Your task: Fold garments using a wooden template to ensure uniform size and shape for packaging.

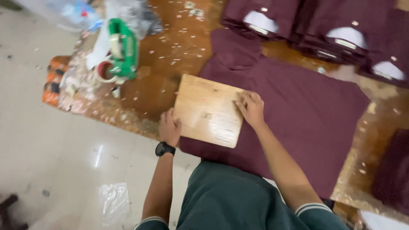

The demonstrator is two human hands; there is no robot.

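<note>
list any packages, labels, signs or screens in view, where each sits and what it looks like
Collar labels: small pale strips inside the necks of the folded maroon shirts, stacked at the table's far right.
Plastic bag: clear, crumpled, flat on the pale floor at lower left.
Plastic wrapping: clear and bluish, bunched at the table's far left corner, blurred.
No signs or screens show.

A board [208,110] lies on a shirt [306,115] spread over the table [157,85]. Folded shirts [324,30] are stacked behind it; a tape dispenser [121,53] sits to the left.
</note>
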